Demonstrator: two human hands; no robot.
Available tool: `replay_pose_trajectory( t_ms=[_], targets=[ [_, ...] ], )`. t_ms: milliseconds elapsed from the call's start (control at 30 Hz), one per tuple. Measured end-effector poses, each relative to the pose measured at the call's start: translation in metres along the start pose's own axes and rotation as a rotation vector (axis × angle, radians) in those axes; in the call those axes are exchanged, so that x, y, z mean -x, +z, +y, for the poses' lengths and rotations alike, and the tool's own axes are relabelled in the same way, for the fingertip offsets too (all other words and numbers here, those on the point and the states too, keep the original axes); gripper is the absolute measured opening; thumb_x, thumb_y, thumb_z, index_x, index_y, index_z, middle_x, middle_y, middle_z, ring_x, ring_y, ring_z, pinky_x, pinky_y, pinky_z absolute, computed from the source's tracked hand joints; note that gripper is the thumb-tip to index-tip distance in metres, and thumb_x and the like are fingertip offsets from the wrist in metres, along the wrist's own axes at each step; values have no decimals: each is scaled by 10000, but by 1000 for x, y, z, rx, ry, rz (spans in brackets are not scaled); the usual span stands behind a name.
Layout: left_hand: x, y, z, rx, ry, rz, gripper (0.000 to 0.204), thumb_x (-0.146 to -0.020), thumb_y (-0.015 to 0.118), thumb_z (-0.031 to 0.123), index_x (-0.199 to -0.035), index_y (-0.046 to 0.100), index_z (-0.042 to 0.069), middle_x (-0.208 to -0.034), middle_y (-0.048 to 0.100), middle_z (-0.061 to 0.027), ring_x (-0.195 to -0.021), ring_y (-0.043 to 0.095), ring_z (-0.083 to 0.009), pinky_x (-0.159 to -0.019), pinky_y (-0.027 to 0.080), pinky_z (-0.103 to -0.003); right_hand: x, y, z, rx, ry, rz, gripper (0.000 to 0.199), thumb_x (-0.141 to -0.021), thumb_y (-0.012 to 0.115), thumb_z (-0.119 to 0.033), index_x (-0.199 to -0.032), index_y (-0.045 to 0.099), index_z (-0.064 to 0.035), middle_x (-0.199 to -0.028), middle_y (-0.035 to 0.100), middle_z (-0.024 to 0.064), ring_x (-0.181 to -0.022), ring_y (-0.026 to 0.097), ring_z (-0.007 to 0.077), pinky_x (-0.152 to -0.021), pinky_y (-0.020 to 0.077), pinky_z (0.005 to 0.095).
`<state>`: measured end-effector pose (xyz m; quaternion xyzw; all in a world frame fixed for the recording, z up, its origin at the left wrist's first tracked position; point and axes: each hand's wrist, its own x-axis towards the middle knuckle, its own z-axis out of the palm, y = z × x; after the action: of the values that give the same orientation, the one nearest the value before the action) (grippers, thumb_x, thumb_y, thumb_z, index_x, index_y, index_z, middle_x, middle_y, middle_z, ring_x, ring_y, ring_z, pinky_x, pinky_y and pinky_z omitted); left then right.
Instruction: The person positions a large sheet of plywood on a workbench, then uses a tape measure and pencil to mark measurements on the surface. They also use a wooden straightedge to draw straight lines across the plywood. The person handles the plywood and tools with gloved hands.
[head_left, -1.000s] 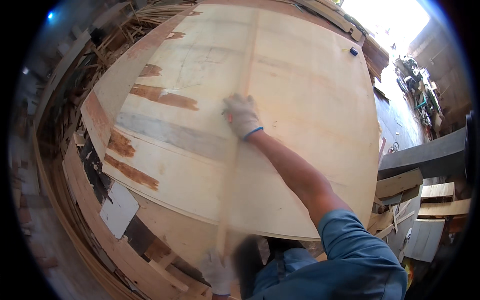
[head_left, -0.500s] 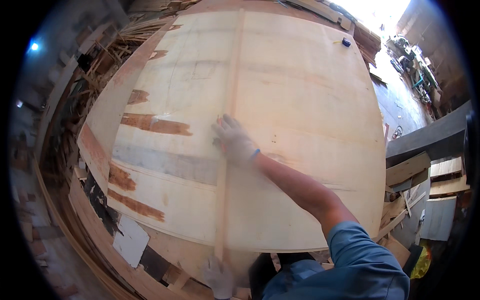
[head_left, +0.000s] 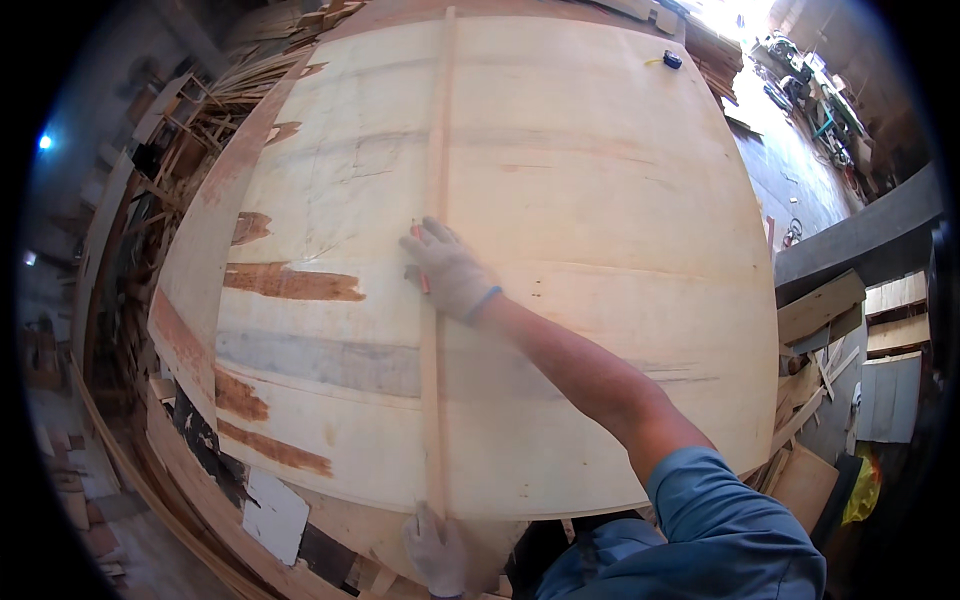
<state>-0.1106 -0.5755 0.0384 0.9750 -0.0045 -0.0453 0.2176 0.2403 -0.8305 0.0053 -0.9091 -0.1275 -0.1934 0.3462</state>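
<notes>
A large pale plywood sheet (head_left: 600,200) lies flat in front of me, with brown and grey patches along its left side. A long thin wooden strip (head_left: 438,130) runs lengthwise down the sheet as a straight line. My right hand (head_left: 446,270), in a white work glove, rests on the strip near mid-sheet and holds a small red pencil against its left edge. My left hand (head_left: 436,545), also gloved, pins the strip's near end at the sheet's front edge.
Stacks of veneer and plywood offcuts (head_left: 180,150) ring the left and front. A small blue-and-black object (head_left: 672,60) sits at the sheet's far right corner. Boards and scrap pieces (head_left: 850,330) lie at the right, beside a concrete floor.
My right hand has slid along the strip toward me while the view shifted; the left hand stays at the strip's near end.
</notes>
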Motion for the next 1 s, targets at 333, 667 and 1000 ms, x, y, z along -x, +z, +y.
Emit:
replay_pose_trajectory(
  t_ms=[333,667,1000],
  targets=[
    [-6,5,-13,17,77,-9,596,-832,737,55,-1359,516,-116,-1150,581,-277,-1091,566,-442,-925,481,-497,-2,1,3,3,67,-18,362,-906,665,-130,-1232,521,-61,-1337,515,233,-1355,423,428,-1095,414,477],
    [-7,-3,-1,-2,6,-71,609,-872,727,117,-1394,491,-89,-1204,582,-280,-1129,557,-438,-961,470,-494,-3,12,5,44,65,8,436,-894,676,-136,-1299,536,-54,-1333,571,240,-1381,432,433,-1117,417,483],
    [-14,8,-11,-11,-53,-51,535,-917,679,182,-1388,540,-30,-1276,596,-272,-1176,565,-435,-1001,474,-496,46,-6,-34,-217,173,-144,392,-990,562,-200,-1352,539,-52,-1270,549,195,-1204,509,368,-1020,418,454]
  ],
)
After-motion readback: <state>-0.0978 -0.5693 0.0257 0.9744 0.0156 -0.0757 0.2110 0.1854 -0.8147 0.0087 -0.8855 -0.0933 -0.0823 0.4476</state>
